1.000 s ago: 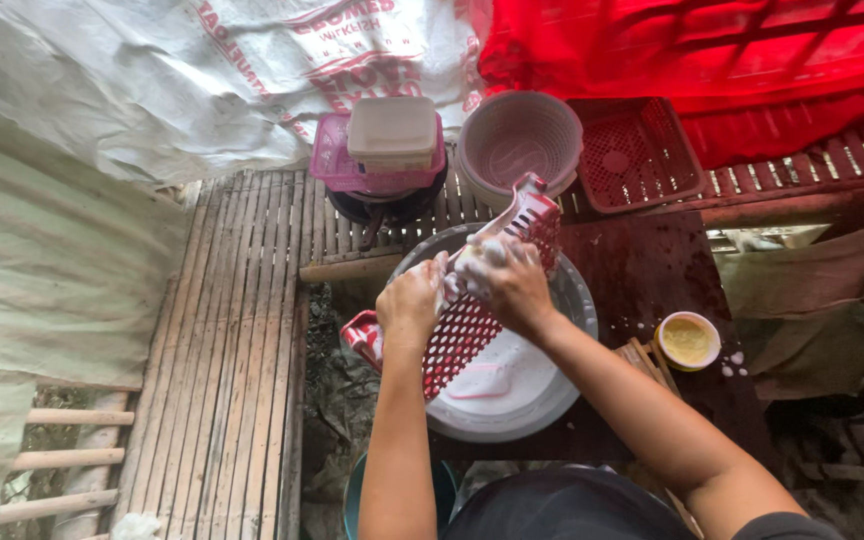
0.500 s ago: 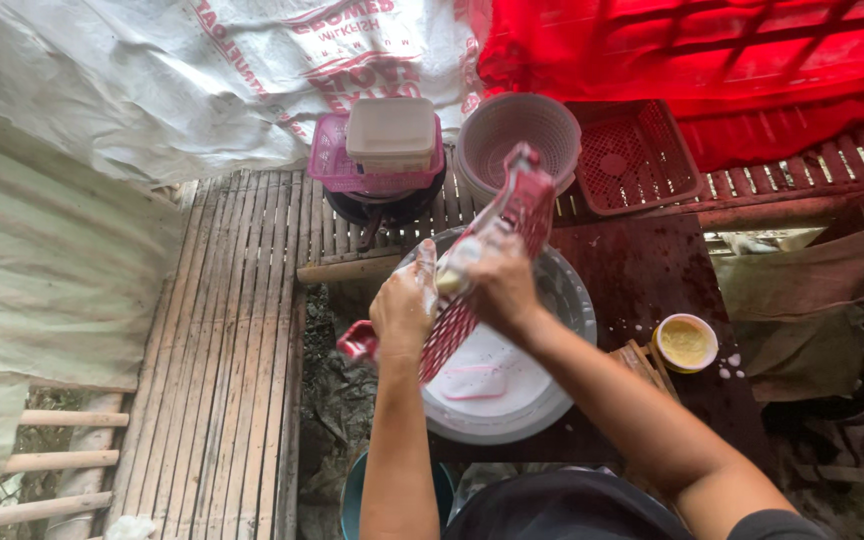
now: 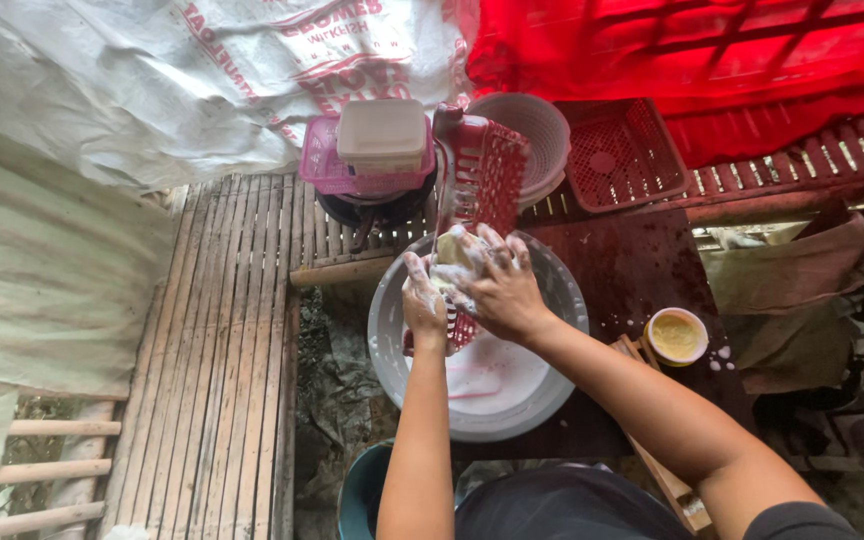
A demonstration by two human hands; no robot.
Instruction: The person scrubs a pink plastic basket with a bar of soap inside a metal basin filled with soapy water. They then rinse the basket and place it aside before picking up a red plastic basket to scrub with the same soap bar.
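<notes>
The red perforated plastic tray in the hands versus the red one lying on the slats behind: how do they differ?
The red perforated plastic tray in the hands stands on edge over the white basin, soapy; the red perforated tray on the slats lies flat, untouched, with no suds visible. Left hand and right hand grip the first. Both are red mesh plastic.

small yellow bowl [image 3: 676, 335], white colander [image 3: 532, 130]

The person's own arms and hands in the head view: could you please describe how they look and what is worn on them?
Both forearms are bare to the frame edge, with no watch or bracelet visible. The left hand and right hand are gloveless and coated in white soap suds. A dark sleeve edge shows at the right upper arm.
</notes>
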